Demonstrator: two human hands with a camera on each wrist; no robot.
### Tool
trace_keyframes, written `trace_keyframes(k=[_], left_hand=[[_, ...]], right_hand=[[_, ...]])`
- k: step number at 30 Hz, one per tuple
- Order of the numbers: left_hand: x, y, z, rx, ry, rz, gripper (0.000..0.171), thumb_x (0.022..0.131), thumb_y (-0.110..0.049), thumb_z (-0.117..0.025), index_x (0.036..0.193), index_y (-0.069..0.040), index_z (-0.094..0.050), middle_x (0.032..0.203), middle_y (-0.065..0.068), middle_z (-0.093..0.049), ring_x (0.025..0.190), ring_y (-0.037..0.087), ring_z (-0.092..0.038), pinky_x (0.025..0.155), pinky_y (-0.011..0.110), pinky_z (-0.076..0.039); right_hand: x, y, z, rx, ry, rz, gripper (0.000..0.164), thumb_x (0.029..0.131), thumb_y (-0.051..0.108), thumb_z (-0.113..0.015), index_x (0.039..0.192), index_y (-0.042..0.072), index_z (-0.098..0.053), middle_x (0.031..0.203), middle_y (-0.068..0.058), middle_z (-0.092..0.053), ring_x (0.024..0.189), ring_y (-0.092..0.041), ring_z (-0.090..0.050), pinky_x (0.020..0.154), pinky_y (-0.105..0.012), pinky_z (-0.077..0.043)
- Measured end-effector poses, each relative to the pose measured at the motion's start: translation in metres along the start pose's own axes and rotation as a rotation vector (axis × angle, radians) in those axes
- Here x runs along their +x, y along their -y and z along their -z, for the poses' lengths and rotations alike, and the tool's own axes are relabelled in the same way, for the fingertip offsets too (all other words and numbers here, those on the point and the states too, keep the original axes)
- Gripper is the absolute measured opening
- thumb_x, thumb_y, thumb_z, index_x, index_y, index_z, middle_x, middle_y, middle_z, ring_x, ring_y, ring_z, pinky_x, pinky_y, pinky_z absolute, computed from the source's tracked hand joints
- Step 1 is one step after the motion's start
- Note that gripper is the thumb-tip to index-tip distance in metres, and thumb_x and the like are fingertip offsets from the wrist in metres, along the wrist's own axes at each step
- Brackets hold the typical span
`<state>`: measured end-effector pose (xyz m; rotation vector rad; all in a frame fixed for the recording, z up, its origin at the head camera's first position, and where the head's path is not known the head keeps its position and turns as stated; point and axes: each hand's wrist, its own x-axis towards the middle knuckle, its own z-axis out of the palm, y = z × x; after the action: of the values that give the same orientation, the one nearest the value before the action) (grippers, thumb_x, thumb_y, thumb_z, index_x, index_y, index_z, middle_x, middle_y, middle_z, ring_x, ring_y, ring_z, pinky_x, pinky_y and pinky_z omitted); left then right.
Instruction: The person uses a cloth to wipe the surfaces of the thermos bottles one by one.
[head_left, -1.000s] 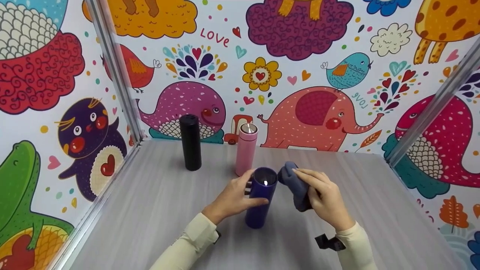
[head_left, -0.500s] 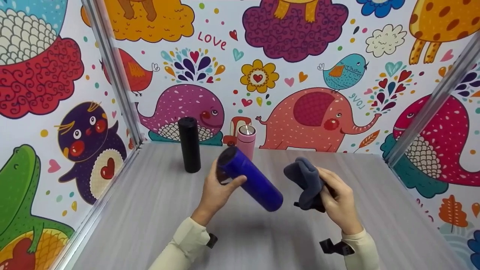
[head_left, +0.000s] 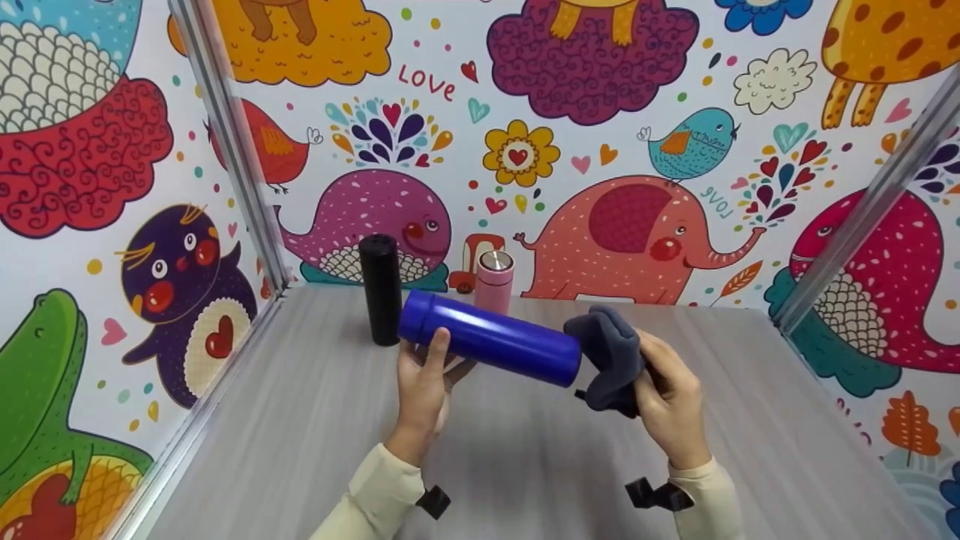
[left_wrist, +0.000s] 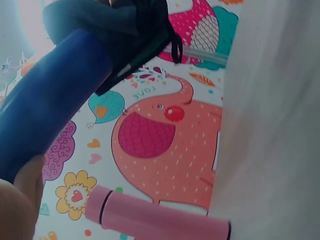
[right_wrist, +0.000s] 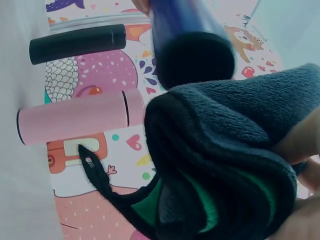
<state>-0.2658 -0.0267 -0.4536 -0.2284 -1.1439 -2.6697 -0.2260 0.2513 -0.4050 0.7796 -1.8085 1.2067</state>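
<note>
My left hand point(head_left: 424, 394) grips a shiny blue thermos bottle point(head_left: 491, 337) near its lidded end. The bottle is held above the table, lying nearly level, with its base pointing right. In my right hand point(head_left: 667, 397) is a folded grey-blue cloth point(head_left: 606, 360), pinched between thumb and fingers. The cloth is right beside the bottle's base; whether they touch I cannot tell. In the right wrist view the cloth point(right_wrist: 230, 115) shows dark edging, green inner folds and a hanging loop, with the bottle's dark base point(right_wrist: 195, 60) just behind it.
A black bottle point(head_left: 380, 289) stands upright at the back left of the grey table point(head_left: 300, 450). Just behind the blue bottle is a pink bottle point(head_left: 495, 281) with a silver top. Cartoon-printed walls point(head_left: 600, 150) enclose the table at the back and sides.
The blue bottle has been lifted off the table and tipped from upright to nearly level, its base swinging right. My right hand has shifted slightly right with the cloth.
</note>
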Motion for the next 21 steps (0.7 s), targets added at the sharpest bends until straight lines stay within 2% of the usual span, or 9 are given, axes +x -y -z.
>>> trace_keyframes(k=[6,15,21], left_hand=[[-0.003,0.002,-0.007,-0.121,-0.056,0.107,0.068,0.102,-0.038,-0.057,0.154,-0.013,-0.020,0.143,0.026,-0.043,0.120,0.045,-0.057,0.095,0.054,-0.050],[0.001,0.000,-0.010,-0.176,-0.132,0.099,0.073,0.098,-0.044,-0.061,0.152,-0.011,-0.024,0.143,0.023,-0.041,0.120,0.045,-0.056,0.094,0.051,-0.051],[0.003,-0.002,-0.009,-0.155,-0.133,0.080,0.073,0.097,-0.045,-0.062,0.151,-0.013,-0.026,0.143,0.022,-0.041,0.122,0.044,-0.055,0.094,0.050,-0.052]], right_hand=[[0.004,0.003,-0.019,0.027,-0.001,0.016,0.045,0.078,-0.034,-0.053,0.117,-0.014,-0.065,0.114,-0.029,-0.064,0.111,-0.019,-0.061,0.097,-0.027,-0.049],[-0.001,0.005,-0.041,-0.023,0.016,0.021,0.051,0.072,-0.035,-0.051,0.115,-0.011,-0.067,0.112,-0.026,-0.066,0.107,-0.019,-0.063,0.096,-0.024,-0.048],[-0.011,0.009,-0.045,-0.055,0.023,0.038,0.053,0.070,-0.036,-0.050,0.115,-0.014,-0.067,0.111,-0.026,-0.066,0.109,-0.017,-0.063,0.096,-0.021,-0.048]])
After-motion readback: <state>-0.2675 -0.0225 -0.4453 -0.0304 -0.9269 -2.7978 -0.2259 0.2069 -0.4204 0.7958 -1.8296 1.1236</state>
